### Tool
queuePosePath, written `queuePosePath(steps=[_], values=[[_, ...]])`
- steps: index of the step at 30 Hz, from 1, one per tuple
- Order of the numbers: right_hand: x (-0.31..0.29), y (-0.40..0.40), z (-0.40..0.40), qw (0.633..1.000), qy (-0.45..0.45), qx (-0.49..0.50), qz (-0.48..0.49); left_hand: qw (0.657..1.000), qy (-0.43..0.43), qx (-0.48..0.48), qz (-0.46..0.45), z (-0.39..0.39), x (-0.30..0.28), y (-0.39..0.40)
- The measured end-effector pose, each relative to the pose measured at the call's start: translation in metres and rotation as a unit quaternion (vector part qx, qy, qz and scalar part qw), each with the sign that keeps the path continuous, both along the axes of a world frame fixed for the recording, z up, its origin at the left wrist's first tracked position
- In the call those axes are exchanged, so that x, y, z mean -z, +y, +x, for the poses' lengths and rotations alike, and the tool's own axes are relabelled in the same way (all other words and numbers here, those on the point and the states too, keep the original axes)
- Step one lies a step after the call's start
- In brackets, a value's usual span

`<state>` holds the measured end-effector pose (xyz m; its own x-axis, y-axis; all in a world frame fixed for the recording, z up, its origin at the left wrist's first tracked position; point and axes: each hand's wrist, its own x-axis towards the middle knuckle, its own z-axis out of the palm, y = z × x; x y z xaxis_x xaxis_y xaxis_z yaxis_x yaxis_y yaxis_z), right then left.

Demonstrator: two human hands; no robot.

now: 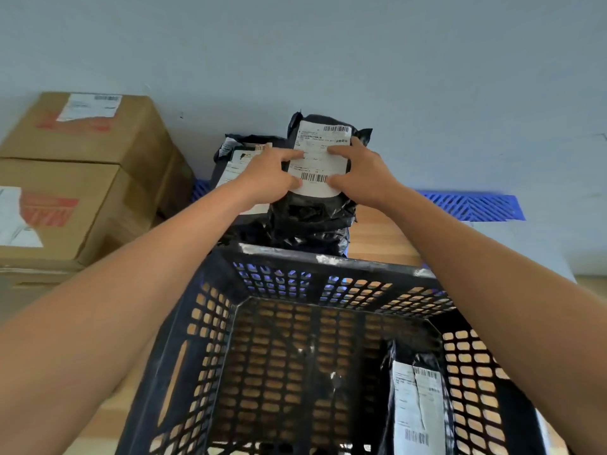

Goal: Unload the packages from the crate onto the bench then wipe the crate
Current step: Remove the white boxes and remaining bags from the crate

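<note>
Beyond crate (pixel 331 261): two hands' fingers (pixel 289 156) clamped on package (pixel 320 159); one package inside (pixel 417 402).

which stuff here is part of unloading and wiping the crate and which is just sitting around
Part of the job:
black crate
package left in the crate
package held by left hand and right hand, label at
stacked packages on the bench
bench

Just lying about:
cardboard boxes
blue mat
</note>
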<state>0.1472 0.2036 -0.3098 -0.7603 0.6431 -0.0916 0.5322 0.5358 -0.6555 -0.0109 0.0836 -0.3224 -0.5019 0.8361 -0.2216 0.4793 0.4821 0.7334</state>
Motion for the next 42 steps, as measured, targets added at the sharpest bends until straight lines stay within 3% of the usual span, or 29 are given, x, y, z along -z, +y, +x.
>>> queuePosePath(steps=[5,10,13,20,24,30,35,39,42], values=[[0.021,0.011,-0.012,0.996,-0.083,-0.029,-0.018,0.997,-0.004,0.039,-0.059,-0.013,0.026,0.007],[0.036,0.016,-0.019,0.985,-0.160,-0.063,-0.020,0.966,0.150,0.127,-0.166,-0.017,0.035,0.008],[0.040,0.017,-0.022,0.974,-0.213,-0.075,0.005,0.946,0.226,0.161,-0.167,-0.018,0.038,0.009],[0.044,0.015,-0.024,0.956,-0.281,-0.072,0.050,0.913,0.312,0.194,-0.179,-0.017,0.037,0.004],[0.041,0.012,-0.022,0.960,-0.264,-0.055,0.072,0.913,0.325,0.183,-0.165,-0.009,0.033,-0.002],[0.022,-0.001,-0.003,0.973,-0.229,-0.025,0.029,0.932,0.298,0.155,-0.134,0.006,0.017,-0.014],[-0.027,-0.030,0.031,0.994,-0.105,0.015,0.032,0.971,0.219,0.093,-0.020,0.031,-0.019,-0.030],[-0.065,-0.068,0.079,0.998,-0.024,0.042,0.032,0.978,0.188,0.073,0.052,0.061,-0.052,-0.052],[-0.079,-0.100,0.120,0.997,0.042,0.056,-0.021,0.979,0.165,0.069,0.101,0.090,-0.070,-0.073]])
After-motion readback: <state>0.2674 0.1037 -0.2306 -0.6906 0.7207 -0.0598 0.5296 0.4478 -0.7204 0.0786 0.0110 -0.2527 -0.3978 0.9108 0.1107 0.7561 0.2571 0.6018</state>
